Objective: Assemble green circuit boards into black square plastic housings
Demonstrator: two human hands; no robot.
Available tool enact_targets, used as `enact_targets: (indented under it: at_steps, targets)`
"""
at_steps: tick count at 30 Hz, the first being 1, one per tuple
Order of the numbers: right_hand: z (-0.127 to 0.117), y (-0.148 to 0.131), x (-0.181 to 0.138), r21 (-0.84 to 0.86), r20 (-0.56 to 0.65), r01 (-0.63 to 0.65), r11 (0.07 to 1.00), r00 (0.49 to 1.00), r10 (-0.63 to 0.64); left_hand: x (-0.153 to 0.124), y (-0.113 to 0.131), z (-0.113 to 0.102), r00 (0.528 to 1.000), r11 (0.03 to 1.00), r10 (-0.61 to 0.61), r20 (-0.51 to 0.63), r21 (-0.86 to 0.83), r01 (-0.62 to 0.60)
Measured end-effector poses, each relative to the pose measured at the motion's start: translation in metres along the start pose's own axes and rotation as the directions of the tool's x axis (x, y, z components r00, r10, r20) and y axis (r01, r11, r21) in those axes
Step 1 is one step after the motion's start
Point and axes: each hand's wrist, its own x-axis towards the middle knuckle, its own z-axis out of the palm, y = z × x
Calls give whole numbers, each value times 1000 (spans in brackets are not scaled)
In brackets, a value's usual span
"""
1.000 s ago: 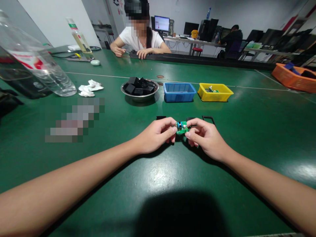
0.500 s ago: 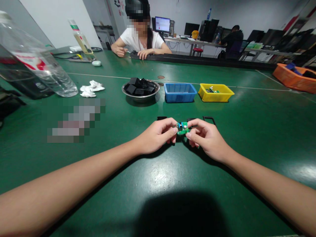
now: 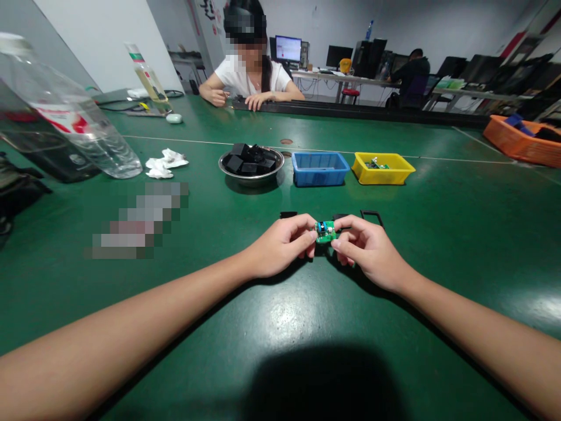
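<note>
Your left hand (image 3: pixel 280 250) and right hand (image 3: pixel 370 252) pinch 1 bare green circuit board (image 3: pixel 325 233); 3 black parts (image 3: pixel 288 214) lie just beyond.

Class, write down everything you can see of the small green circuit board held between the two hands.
The small green circuit board is a little flat rectangle, its green face turned up toward the camera. A blue part and a pale one sit on top; finer detail is too small to tell. It is held low over the green table, pinched at its left edge by the left hand and at its right edge by the right hand.
</note>
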Motion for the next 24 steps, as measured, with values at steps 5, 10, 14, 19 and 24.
enact_targets:
  at_steps: [5,10,14,19,24]
  targets:
    - [0,0,0,-3,3,-10,1000,1000,10,1,0,0,1000,1000,-4,3,-1,4]
    - [0,0,0,6,1,-2,1000,1000,2,1,-1,-1,1000,1000,-11,4,9,11]
    - [0,1,0,10,5,-3,1000,1000,3,1,-1,-1,1000,1000,-14,-1,3,14]
    - [0,1,0,5,4,-5,1000,1000,5,0,-1,-2,1000,1000,-11,0,4,11]
    - [0,0,0,9,9,-9,1000,1000,9,0,1,-2,1000,1000,-25,3,0,25]
